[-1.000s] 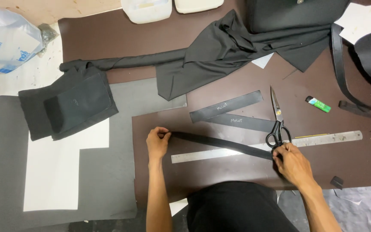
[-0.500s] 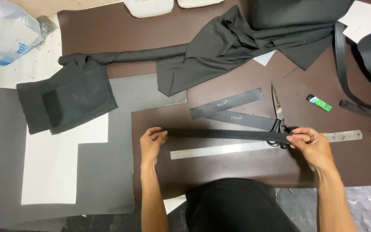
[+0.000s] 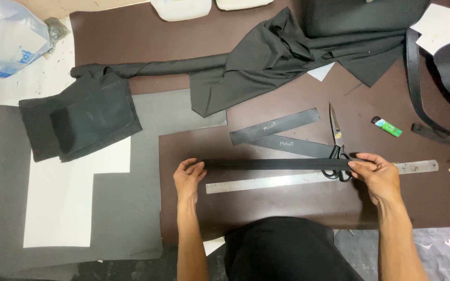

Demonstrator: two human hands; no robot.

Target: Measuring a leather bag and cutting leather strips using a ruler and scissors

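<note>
A long black fabric strip [image 3: 277, 164] is stretched level between my two hands above the brown sheet [image 3: 287, 203]. My left hand [image 3: 188, 177] pinches its left end. My right hand [image 3: 373, 174] pinches its right end, just over the handles of the black scissors [image 3: 336, 145]. A steel ruler [image 3: 298, 179] lies directly below the strip, parallel to it. Two dark cut strips with chalk writing [image 3: 277, 132] lie just beyond it.
Black cloth [image 3: 277, 57] is bunched at the top. Folded black pieces [image 3: 84, 119] sit on grey sheeting [image 3: 121, 208] at left, beside a white panel [image 3: 63, 203]. A green lighter [image 3: 387, 126], a black strap [image 3: 417, 93] and a plastic bag [image 3: 6, 36] lie around.
My right hand has lifted the strip's right end up and to the right, so the strip went from slanting to level and taut. My left hand stayed roughly in place.
</note>
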